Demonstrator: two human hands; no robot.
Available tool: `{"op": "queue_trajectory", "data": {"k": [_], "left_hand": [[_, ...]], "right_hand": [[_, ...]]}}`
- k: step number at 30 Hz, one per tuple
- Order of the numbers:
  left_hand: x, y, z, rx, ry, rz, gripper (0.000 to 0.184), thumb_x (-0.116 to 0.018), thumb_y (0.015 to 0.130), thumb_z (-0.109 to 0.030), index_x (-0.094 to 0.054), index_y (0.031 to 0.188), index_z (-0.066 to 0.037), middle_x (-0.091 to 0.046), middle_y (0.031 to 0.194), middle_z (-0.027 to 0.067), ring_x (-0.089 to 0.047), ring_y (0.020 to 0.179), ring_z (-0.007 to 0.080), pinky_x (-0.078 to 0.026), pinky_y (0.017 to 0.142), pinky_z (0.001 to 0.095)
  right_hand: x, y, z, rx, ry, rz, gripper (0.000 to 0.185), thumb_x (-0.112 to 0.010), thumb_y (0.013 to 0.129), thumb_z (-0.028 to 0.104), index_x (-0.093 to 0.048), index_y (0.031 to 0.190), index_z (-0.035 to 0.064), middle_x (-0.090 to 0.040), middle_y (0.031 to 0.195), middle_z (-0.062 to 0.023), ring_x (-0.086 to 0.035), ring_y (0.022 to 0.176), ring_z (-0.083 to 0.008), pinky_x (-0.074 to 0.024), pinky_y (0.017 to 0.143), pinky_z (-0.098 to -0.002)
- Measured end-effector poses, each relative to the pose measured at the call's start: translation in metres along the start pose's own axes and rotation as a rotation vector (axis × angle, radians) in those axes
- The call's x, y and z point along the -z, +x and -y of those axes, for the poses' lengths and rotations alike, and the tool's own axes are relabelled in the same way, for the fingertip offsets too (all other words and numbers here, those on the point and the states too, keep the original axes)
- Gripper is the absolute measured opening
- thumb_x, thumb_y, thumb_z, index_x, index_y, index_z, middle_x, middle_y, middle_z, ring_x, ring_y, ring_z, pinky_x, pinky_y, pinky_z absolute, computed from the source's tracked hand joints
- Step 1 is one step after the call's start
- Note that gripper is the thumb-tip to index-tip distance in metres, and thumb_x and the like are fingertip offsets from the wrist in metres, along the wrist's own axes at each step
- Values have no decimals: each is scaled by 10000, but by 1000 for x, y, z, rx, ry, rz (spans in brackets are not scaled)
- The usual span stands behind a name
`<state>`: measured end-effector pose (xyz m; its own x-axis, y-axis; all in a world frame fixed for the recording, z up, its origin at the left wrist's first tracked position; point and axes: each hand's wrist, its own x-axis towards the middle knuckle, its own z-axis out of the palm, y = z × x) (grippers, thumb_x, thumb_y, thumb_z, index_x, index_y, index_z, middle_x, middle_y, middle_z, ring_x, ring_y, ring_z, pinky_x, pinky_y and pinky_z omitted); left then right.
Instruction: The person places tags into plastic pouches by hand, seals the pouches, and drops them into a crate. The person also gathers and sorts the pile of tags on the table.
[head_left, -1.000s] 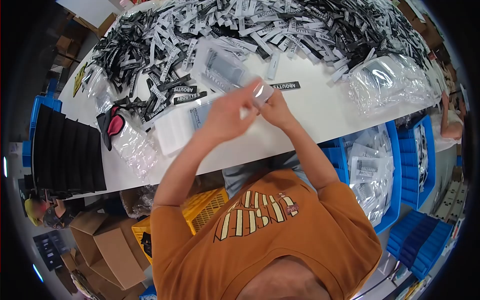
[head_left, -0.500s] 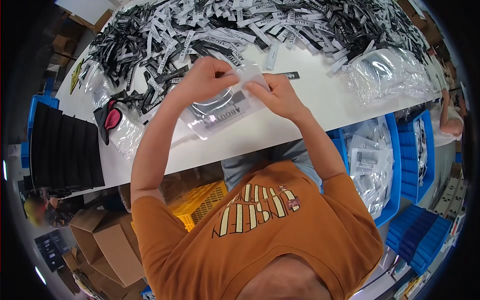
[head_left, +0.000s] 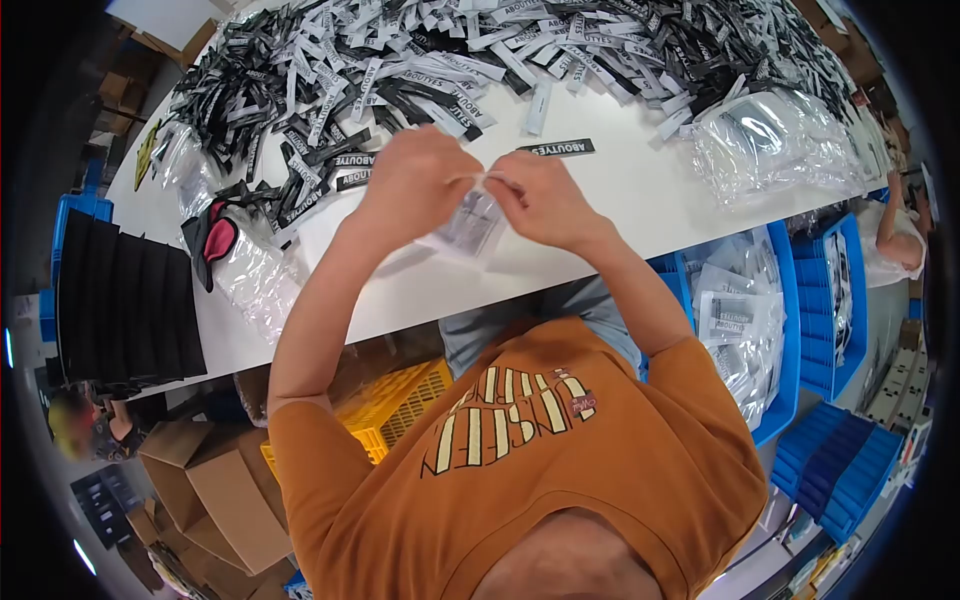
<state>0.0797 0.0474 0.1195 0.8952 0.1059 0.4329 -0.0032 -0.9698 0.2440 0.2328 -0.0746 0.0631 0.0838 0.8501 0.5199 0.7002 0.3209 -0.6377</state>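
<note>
The clear bag point(head_left: 466, 225) is over the white table point(head_left: 620, 205), just below the two hands. It has gray and dark print on it. The end away from the body is up at the fingers, and the rest comes back toward the belly and leans a little to the left. The hands hide some of it, so I cannot tell which way its long side goes.

The left hand point(head_left: 418, 188) is on the left of the bag's top end, curled up and closed on the edge. The right hand point(head_left: 545, 200) is on the right of that same end, with its thumb and finger pinched on the edge. The tips of the two hands come very near each other. I cannot tell if they touch. Both hands look about as near to the bag, so no hand is nearer.

Past the bag, away from the body, is a black strip point(head_left: 560, 148) with white letters. A pale strip point(head_left: 537, 108) is a bit past that. Then comes a big messy heap of strips point(head_left: 430, 78).

Well off to the right of the bag is a pile of shiny clear bags point(head_left: 770, 155). Nearer the body on that side is a blue bin point(head_left: 789, 330) with packed bags point(head_left: 735, 318) in it. Left of the bag is a pink and black thing point(head_left: 221, 238), on more clear wrap point(head_left: 255, 285).
</note>
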Motion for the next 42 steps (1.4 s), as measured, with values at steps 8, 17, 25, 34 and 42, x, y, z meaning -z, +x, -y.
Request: {"op": "queue_trajectory", "data": {"k": [8, 17, 25, 34, 42], "left_hand": [[-16, -15, 4, 314, -165, 257, 237, -688, 766, -263, -648, 698, -40, -621, 671, 125, -588, 636, 337, -457, 591, 415], [-33, -101, 34, 431, -51, 34, 311, -727, 712, -165, -666, 998, -60, -630, 982, 117, -587, 930, 282, -474, 800, 367], [-72, -92, 21, 382, 18, 209, 501, -788, 627, -212, -618, 1067, -43, -539, 1161, 131, -503, 1074, 332, -404, 920, 434], [-86, -117, 9, 351, 105, 23, 568, -771, 653, -230, -572, 1161, -72, -519, 1239, 129, -454, 1206, 333, -295, 1037, 518], [-91, -133, 16, 308, 23, -134, 401, -670, 758, -142, -585, 1137, -43, -574, 1156, 143, -516, 1134, 324, -311, 1047, 507]], "right_hand": [[40, -49, -24, -54, 87, 119, 77, -639, 828, 90, -642, 823, 13, -567, 684, -94, -540, 616, -248, -437, 562, -333], [269, -327, -116, -1158, -663, -384, 339, -658, 813, 240, -644, 1034, -17, -642, 839, -78, -577, 684, -150, -463, 618, -276], [129, -156, -91, -395, -414, -421, 164, -640, 797, 40, -667, 959, 43, -672, 918, -112, -656, 837, -233, -511, 736, -300], [-5, 1, -128, -162, -599, 260, 291, -586, 810, 110, -588, 1101, 116, -619, 1030, -83, -584, 987, -254, -467, 842, -363], [14, 17, -133, -316, -310, 77, 330, -628, 798, 163, -568, 1119, 121, -566, 1002, -106, -607, 883, -294, -493, 736, -398]]}}
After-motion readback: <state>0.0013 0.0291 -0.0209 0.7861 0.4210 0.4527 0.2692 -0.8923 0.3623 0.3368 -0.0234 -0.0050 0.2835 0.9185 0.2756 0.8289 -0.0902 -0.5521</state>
